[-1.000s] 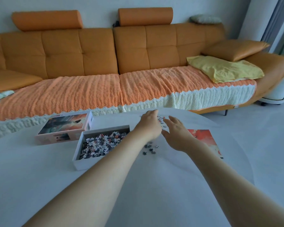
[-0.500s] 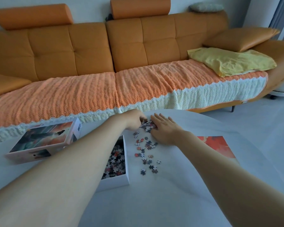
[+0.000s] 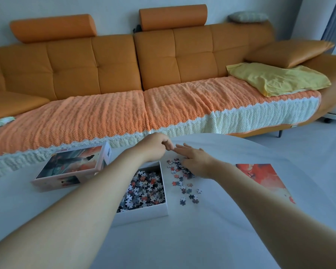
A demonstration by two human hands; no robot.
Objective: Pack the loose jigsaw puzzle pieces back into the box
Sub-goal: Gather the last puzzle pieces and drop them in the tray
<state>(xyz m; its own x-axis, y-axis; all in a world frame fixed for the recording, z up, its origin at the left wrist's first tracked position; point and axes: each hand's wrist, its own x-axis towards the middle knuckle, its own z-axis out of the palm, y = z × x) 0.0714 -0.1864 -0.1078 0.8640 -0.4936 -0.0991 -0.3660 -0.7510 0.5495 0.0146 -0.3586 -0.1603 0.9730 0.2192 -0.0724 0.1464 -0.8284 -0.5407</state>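
Observation:
An open white box [image 3: 164, 209] holding many puzzle pieces stands on the table under my left forearm. Loose puzzle pieces [image 3: 182, 183] lie scattered just right of the box. My right hand [image 3: 197, 163] lies flat with straight fingers on the far end of that scatter. My left hand [image 3: 156, 146] hovers past the box's far edge with its fingers curled into a fist, knuckles almost touching my right fingertips. Whether it holds any pieces is hidden.
The box lid [image 3: 72, 166] with a printed picture lies left of the box. A red-orange picture sheet [image 3: 264, 179] lies flat at the right. The round white table [image 3: 182, 239] ends close to an orange sofa [image 3: 163, 65] behind it.
The view has shifted, so the box now shows more fully. My left fist has lifted off the pile and sits by my right fingertips. My right hand stays flat on the pieces.

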